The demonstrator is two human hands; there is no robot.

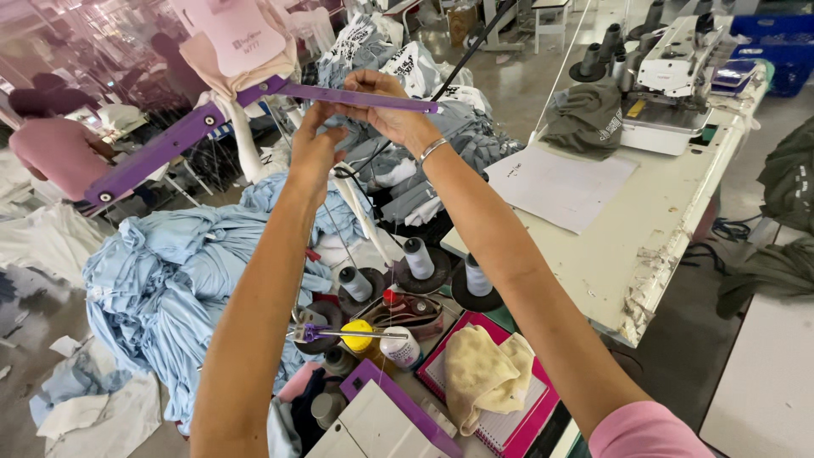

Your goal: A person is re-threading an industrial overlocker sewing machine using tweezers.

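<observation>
Both my arms reach up and forward to a purple thread-guide bar (170, 140) that stands above the machine. My right hand (386, 106) pinches the bar's right end, a silver bracelet on that wrist. My left hand (312, 153) is just below the bar with its fingers closed, apparently on a thin thread; the thread itself is too fine to follow. Below my arms stand grey thread spools (418, 257) on round black bases, beside a yellow spool (357, 335) and a small white bottle (400, 348).
A heap of light blue fabric (161, 280) lies at the left. A white work table (627, 229) carries a sewing machine (678, 76), a grey garment and a paper sheet. A pink notebook with a yellow cloth (483, 373) lies near me. Another person in pink (59, 148) sits far left.
</observation>
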